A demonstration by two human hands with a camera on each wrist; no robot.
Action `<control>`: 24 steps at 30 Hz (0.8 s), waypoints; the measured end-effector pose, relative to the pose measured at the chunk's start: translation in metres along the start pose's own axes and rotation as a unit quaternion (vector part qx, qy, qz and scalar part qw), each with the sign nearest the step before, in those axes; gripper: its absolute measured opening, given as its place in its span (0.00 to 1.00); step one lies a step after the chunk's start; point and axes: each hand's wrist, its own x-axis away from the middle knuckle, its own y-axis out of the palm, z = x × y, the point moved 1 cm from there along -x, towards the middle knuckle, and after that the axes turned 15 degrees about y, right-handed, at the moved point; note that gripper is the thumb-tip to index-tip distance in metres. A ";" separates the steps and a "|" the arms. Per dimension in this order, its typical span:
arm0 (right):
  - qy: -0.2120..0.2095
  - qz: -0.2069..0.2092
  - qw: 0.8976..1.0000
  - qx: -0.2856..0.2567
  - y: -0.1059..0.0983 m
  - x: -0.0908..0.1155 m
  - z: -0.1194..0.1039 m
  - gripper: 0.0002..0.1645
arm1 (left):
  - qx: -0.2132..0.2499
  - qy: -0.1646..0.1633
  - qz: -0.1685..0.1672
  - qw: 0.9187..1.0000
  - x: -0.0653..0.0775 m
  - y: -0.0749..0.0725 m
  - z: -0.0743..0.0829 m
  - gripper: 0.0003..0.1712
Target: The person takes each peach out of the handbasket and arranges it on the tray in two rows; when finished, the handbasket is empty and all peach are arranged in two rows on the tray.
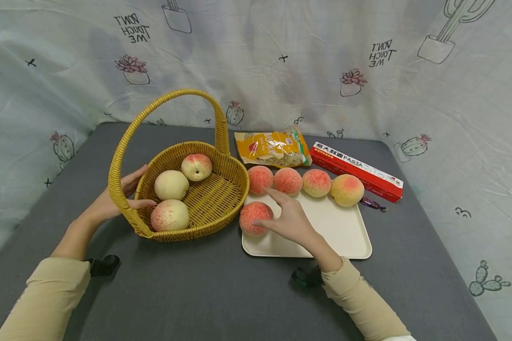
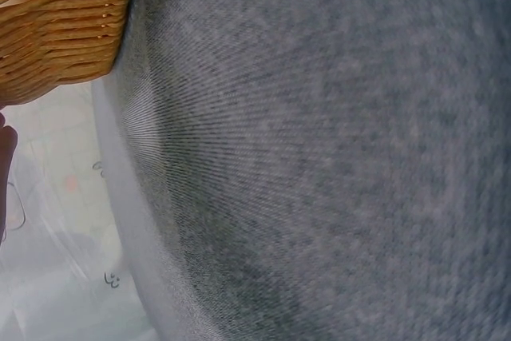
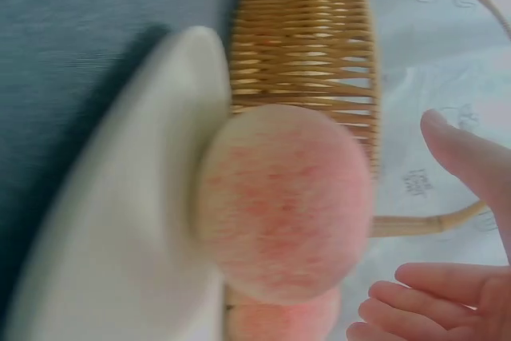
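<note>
Beige sleeves (image 1: 362, 296) lie nearest my head camera, above a grey cloth-textured table (image 1: 205, 293). I record the person's right hand (image 1: 295, 219) as released, thumb and fingers spread about a round pinkish-red peach (image 1: 251, 212); my right wrist feed shows them apart from it. That peach rests at the left end of a cream rectangular tray (image 1: 333, 229), near a yellow woven wicker basket (image 1: 205, 231) containing three pale, red-blushed peaches (image 1: 170, 184). The left hand (image 1: 106, 201) is at the basket's left side; whether its fingers grasp the rim, I cannot tell.
</note>
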 end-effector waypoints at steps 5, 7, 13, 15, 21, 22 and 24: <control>-0.016 0.005 1.000 -0.019 -0.004 -0.001 -0.013 0.48 | 0.003 -0.003 -0.002 1.000 0.000 0.000 0.000 0.55; -0.014 -0.005 0.999 -0.030 -0.002 -0.002 -0.019 0.47 | 0.004 -0.003 -0.005 1.000 0.000 0.000 0.000 0.55; -0.008 -0.033 0.998 -0.049 0.008 -0.006 -0.038 0.47 | 0.007 -0.003 -0.004 1.000 -0.001 0.000 -0.002 0.55; -0.018 -0.038 0.998 -0.046 0.011 -0.009 -0.045 0.47 | 0.008 -0.001 -0.002 1.000 -0.001 0.000 -0.003 0.55; -0.019 -0.096 0.991 -0.093 0.026 -0.021 -0.063 0.44 | 0.006 0.006 0.001 1.000 0.000 0.000 0.000 0.55; -0.012 -0.110 0.989 -0.101 0.029 -0.023 -0.067 0.44 | 0.005 0.007 0.001 1.000 0.000 0.000 0.000 0.55; 0.001 -0.132 0.985 -0.113 0.035 -0.027 -0.074 0.43 | 0.003 0.007 0.002 1.000 0.000 0.000 0.000 0.55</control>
